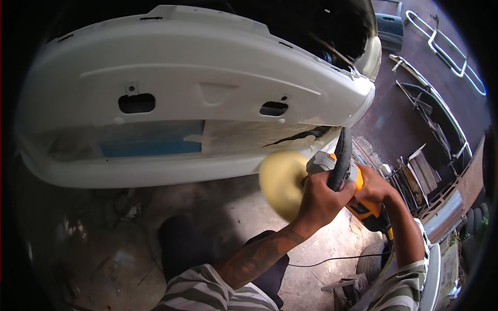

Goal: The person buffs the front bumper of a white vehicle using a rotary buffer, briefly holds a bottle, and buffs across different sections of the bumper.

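Observation:
With both hands I hold a yellow-and-grey corded polisher (366,208). My left hand (324,201) is closed around its black loop handle (341,158). Farther back, my right hand (374,185) wraps the yellow body, its fingers partly hidden behind the tool. The round yellow foam pad (282,182) is blurred and tilted. It overlaps the lower right edge of a white car bumper (171,78) in the view; I cannot tell whether they touch. Brown and blue covering sheets (150,139) show behind the bumper's long lower opening.
A black cord (337,258) runs across the concrete floor (119,259) below the tool. At right lie scrap metal parts (417,176), a curved bumper piece (438,98) and a white tubular frame (446,49). Tyres (474,220) stand at the far right.

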Motion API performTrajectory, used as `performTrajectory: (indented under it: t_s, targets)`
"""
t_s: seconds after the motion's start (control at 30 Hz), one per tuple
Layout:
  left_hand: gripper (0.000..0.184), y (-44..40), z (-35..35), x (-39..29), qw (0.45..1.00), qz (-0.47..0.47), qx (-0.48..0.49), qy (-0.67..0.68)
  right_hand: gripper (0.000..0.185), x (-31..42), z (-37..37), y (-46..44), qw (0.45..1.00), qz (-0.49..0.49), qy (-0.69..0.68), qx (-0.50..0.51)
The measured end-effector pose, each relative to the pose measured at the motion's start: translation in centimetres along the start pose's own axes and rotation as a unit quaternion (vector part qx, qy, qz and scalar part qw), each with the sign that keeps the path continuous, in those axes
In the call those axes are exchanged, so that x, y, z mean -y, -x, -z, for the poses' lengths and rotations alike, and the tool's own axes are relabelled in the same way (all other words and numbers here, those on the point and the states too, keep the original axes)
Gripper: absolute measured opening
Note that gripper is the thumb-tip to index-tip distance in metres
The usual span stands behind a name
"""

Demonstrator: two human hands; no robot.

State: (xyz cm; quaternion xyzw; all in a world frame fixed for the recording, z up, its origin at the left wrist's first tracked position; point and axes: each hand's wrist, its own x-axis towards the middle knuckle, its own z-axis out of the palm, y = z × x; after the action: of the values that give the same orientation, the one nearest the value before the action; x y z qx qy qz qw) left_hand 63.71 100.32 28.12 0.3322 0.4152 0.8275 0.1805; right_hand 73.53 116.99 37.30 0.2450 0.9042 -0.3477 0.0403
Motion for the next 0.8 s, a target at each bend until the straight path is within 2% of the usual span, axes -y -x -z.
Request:
performTrajectory:
  t_s: [0.2, 0.27, 0.43, 0.53, 0.63, 0.8]
  targets:
    - [0.031, 1.3, 2.7, -3.3, 1.000, -0.012, -0.005, -0.019, 0.075, 3.9, -1.8, -0.3, 0.999, 0.021, -0.022, 0.030]
    - [0.033, 2.4, 4.1, -4.8, 0.999, -0.025, -0.018, -0.032, 0.079, 5.8, -2.8, -0.6, 0.998, 0.034, 0.028, 0.046]
    - [0.032, 4.5, 6.7, -7.8, 0.996, -0.066, -0.043, -0.035, 0.087, 9.7, -5.3, -0.8, 0.995, 0.055, 0.035, 0.080]
    - [0.031, 6.1, 8.3, -9.3, 0.996, -0.057, -0.039, -0.057, 0.088, 10.7, -6.7, -1.3, 0.986, 0.123, 0.065, 0.092]
    - [0.031, 7.2, 9.8, -11.0, 0.998, -0.020, -0.046, -0.042, 0.089, 12.2, -8.2, -1.5, 0.983, 0.141, 0.085, 0.086]
    - [0.032, 8.2, 10.8, -11.9, 0.995, -0.045, -0.059, -0.064, 0.084, 14.1, -9.4, -1.6, 0.975, 0.171, 0.112, 0.088]
